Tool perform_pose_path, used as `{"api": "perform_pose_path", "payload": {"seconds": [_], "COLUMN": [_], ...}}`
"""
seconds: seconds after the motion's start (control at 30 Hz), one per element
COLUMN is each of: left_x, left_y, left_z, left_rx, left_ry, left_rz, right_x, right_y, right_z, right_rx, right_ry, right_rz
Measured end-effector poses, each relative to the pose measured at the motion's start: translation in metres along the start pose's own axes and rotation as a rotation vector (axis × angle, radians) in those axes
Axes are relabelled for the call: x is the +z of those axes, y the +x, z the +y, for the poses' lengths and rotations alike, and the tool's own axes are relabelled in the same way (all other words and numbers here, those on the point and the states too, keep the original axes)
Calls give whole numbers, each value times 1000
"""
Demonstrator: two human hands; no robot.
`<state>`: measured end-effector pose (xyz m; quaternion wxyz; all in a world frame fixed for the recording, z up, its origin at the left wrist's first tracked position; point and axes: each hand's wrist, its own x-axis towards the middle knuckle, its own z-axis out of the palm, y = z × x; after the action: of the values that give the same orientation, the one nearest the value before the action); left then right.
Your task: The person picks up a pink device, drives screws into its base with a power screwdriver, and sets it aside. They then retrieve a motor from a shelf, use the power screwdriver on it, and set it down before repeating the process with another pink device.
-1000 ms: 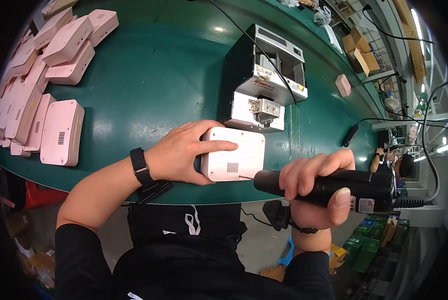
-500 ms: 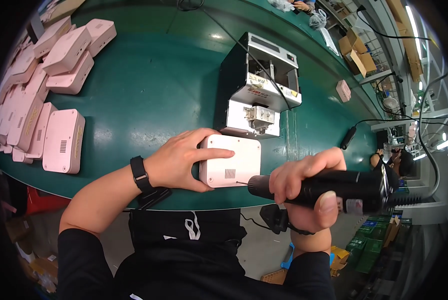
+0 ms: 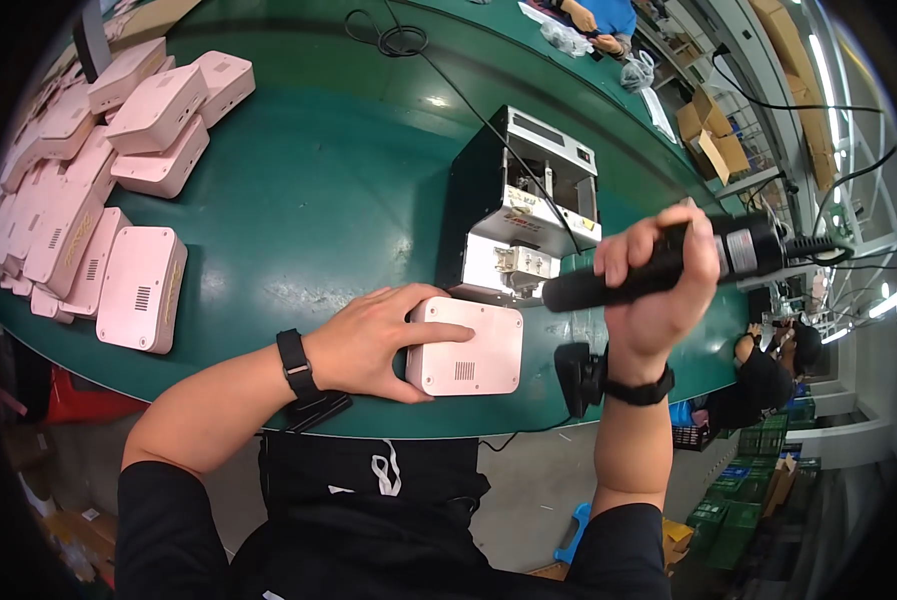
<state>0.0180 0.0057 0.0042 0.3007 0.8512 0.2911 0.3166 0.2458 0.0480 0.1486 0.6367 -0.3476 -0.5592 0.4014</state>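
A pale pink plastic box with a vent grille and corner screw holes lies flat near the table's front edge. My left hand grips its left side, the thumb at the near edge and the index finger stretched across the top. In my right hand is a black electric screwdriver, raised to the right of the box with its nose pointing left. That nose is beside the metal front of a black-and-silver screw feeder. I cannot make out the screwdriver's bit against the feeder.
Many similar pink boxes are piled on the left of the green table. A black cable runs down across the feeder. Across the table at the far right, another person's hands work near plastic bags.
My right hand has lifted the screwdriver off the pink box's near edge and moved it up and away toward the feeder. My left hand still grips the box.
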Motion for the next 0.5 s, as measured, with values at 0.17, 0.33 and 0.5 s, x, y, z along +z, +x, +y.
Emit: {"api": "perform_pose_path", "payload": {"seconds": [0.17,0.33,0.5], "left_x": [0,3,4], "left_y": [-2,4,1], "left_z": [-1,-3,-4], "left_rx": [0,20,21], "left_ry": [2,-12,-22], "left_rz": [36,34,54], "right_x": [25,46,60], "right_y": [-43,-70,-80], "right_z": [-22,-44,-42], "right_rx": [39,1,81], "right_ry": [170,102,17], "right_rz": [-149,-224,-188]}}
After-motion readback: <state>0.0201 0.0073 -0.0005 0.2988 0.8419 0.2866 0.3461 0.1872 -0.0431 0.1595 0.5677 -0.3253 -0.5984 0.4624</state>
